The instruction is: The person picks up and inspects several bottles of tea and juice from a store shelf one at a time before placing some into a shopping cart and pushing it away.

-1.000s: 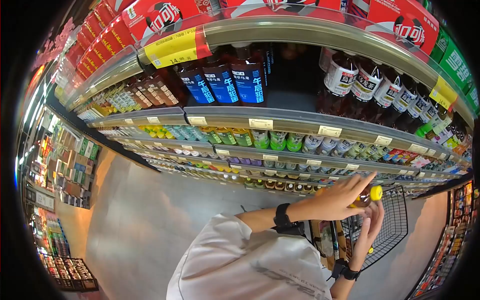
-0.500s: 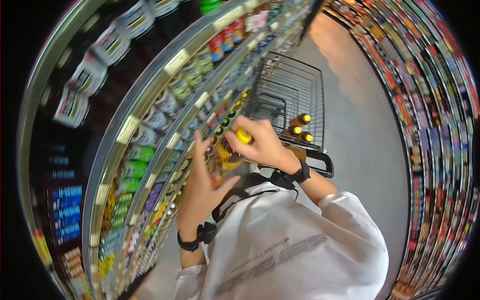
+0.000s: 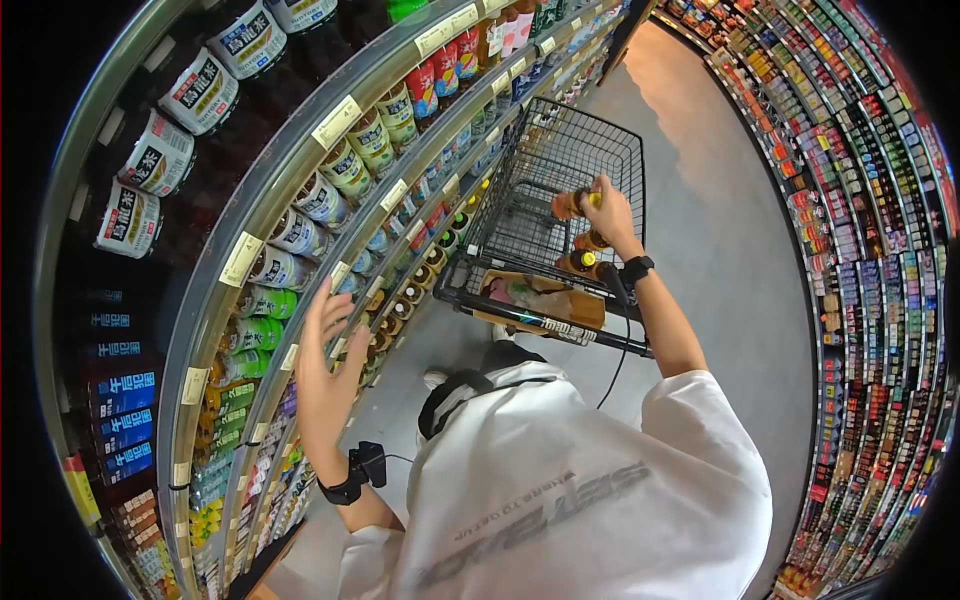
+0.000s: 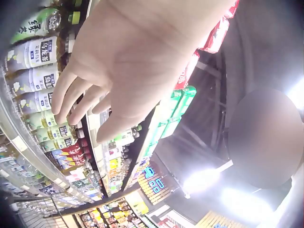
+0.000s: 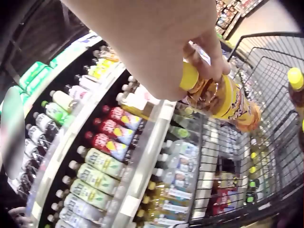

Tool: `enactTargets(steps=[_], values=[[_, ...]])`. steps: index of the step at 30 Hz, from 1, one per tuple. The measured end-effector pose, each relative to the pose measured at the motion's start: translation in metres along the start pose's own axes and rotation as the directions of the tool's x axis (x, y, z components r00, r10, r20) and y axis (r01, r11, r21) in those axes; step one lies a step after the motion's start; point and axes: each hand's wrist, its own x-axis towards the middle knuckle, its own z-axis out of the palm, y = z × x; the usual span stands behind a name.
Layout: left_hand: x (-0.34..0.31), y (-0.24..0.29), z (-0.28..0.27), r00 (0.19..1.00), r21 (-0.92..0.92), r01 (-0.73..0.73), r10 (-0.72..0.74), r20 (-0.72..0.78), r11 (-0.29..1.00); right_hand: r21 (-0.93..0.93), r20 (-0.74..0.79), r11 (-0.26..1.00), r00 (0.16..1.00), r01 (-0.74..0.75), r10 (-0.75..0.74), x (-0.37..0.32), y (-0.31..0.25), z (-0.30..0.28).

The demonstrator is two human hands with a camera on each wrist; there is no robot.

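Note:
My right hand (image 3: 612,218) grips a bottle of brown drink (image 3: 567,205) near its yellow cap, over the black wire shopping cart (image 3: 643,170). In the right wrist view the bottle (image 5: 233,103) slants down, its yellow label facing out, with fingers curled round the neck. Other yellow-capped bottles (image 3: 581,261) stand in the near end of the cart, just below the hand. My left hand (image 3: 328,395) is raised beside the drink shelves, holding nothing. Its fingers are spread and slightly bent in the left wrist view, in front of rows of tea bottles (image 4: 40,78).
Stocked drink shelves (image 3: 300,160) run along the left, with price tags on their edges. Another long shelf (image 3: 860,300) lines the right side of the aisle floor (image 3: 700,280). A cardboard box (image 3: 560,300) sits below the cart's handle (image 3: 545,325).
The view has turned from the shelf front toward the cart. Both hands were at the bottle; the right hand has carried it forward over the cart, while the left has moved away toward the shelves.

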Motion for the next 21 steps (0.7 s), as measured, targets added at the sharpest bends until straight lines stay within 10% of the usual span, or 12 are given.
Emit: enactTargets(steps=[8,21], values=[[0.001,-0.004,0.007,0.999,0.03,0.034,-0.033,-0.04,0.999,-0.143,0.327,0.989,0.945,0.021,0.028,-0.004,0.053,0.056],[0.006,-0.003,0.019,0.993,0.031,0.082,-0.079,-0.085,0.996,-0.141,0.451,0.99,0.892,0.021,0.046,-0.011,0.072,0.093]])
